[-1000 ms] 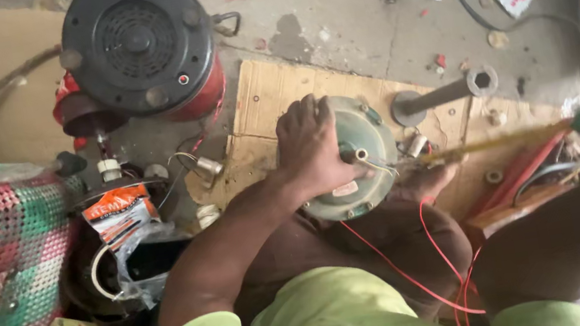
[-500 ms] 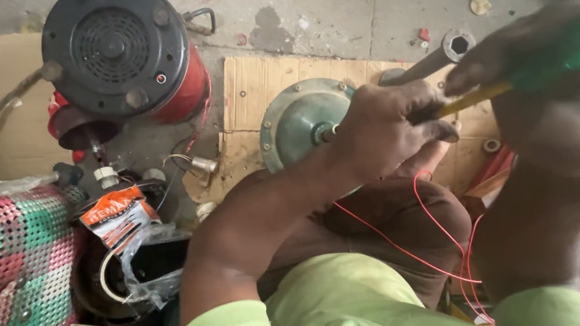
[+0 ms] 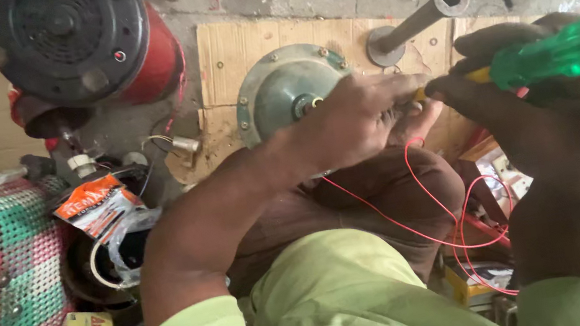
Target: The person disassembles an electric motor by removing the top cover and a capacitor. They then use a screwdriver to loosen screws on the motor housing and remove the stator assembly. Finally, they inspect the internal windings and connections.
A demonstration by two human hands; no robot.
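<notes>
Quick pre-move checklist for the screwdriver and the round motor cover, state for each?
1. Right hand grips the green screwdriver: ok.
2. Left hand rests on the round motor cover: ok.
3. Cover lies on the wooden board: ok.
4. Screwdriver tip seated on a screw: cannot tell, the left hand hides it.
5. Red wire away from the tip: not ok, it loops just below both hands.
6. Metal socket tube apart from the cover: ok.

- left hand extended forward from bent elbow, palm down, fingers curled in, pinching
- right hand raised close to camera, back of hand up, fingers wrapped tight in a closed grip
- both forearms bare, light green sleeves
</notes>
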